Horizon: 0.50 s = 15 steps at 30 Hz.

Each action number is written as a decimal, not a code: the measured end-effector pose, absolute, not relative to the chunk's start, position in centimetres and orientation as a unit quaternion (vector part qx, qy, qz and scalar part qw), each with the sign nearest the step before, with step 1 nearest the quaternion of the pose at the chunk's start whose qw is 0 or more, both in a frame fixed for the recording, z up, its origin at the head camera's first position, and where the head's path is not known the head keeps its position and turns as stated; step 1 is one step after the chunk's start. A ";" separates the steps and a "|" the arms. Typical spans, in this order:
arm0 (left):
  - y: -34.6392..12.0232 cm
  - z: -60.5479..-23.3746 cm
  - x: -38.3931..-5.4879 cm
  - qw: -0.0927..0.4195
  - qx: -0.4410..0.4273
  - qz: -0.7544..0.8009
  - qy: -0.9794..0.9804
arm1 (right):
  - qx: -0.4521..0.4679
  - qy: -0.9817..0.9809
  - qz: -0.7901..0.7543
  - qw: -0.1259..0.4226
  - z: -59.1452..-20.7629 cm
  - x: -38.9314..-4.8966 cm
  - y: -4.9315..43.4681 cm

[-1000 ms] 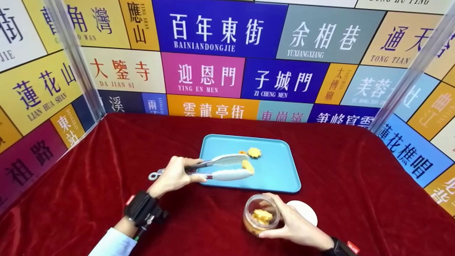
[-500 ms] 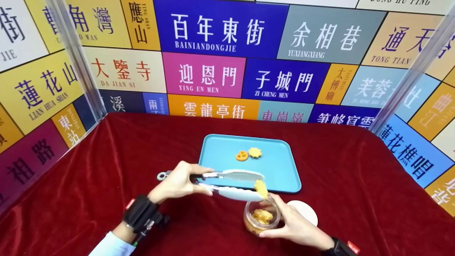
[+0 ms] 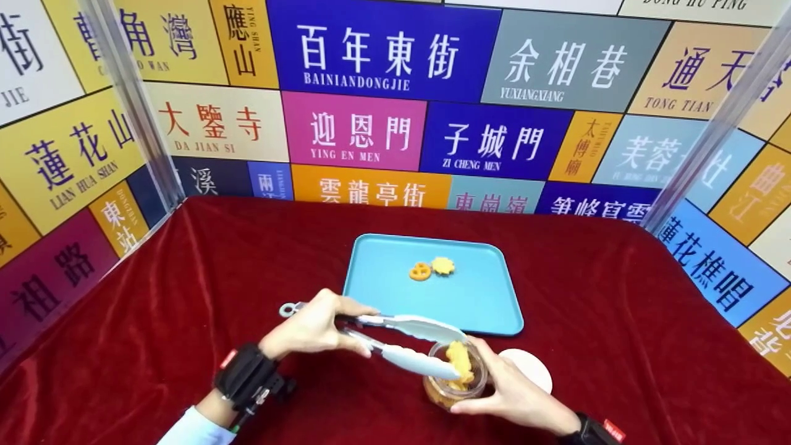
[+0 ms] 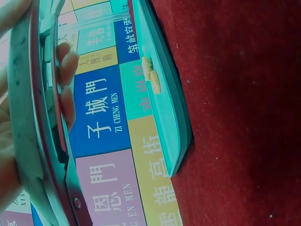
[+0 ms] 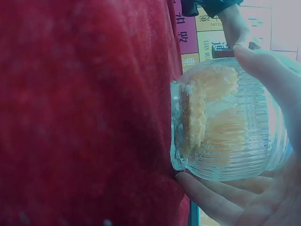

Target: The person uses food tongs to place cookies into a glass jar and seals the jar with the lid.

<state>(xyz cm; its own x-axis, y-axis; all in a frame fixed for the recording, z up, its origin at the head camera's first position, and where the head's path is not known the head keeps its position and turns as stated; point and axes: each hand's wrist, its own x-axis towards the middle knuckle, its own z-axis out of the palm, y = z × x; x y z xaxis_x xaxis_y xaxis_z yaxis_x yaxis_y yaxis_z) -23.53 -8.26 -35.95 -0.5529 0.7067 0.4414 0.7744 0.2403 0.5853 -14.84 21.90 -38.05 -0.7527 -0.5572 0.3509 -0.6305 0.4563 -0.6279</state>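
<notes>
My left hand point(image 3: 318, 324) grips a pair of tongs point(image 3: 420, 327) with pale scalloped tips. Between those tips is a yellow cookie point(image 3: 458, 358), right at the mouth of a clear ribbed jar point(image 3: 435, 392). The right hand point(image 3: 510, 389) holds that jar from its right side, thumb and fingers around it. Through the glass in the right wrist view, several cookies point(image 5: 225, 132) show inside. A flower-shaped cookie point(image 3: 443, 266) and a pretzel point(image 3: 420, 271) lie side by side on a blue tray point(image 3: 395, 303) behind the hands.
A round white lid point(image 3: 528, 369) lies on the red cloth point(image 3: 247, 247), partly behind the right hand. Walls with colourful Chinese signs point(image 3: 383, 49) enclose the table at the back and sides.
My left hand has moved the tongs and cookie rightward and toward me, from over the tray to the jar's mouth. The pretzel came fully into view. The right hand kept still.
</notes>
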 end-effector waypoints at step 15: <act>-8.5 -35.6 -23.5 0.030 -0.449 -0.378 -0.809 | 0.365 -0.841 0.397 0.040 -40.1 -16.0 22.8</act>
<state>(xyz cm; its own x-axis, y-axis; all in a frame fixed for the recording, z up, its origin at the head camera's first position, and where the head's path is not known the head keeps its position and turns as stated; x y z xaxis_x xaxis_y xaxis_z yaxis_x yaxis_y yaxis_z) -23.46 -8.49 -35.64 -0.5948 0.7037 0.3887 0.7496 0.3108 0.5844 -15.97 22.78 -40.10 -0.7304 -0.5816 0.3582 -0.6460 0.4177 -0.6390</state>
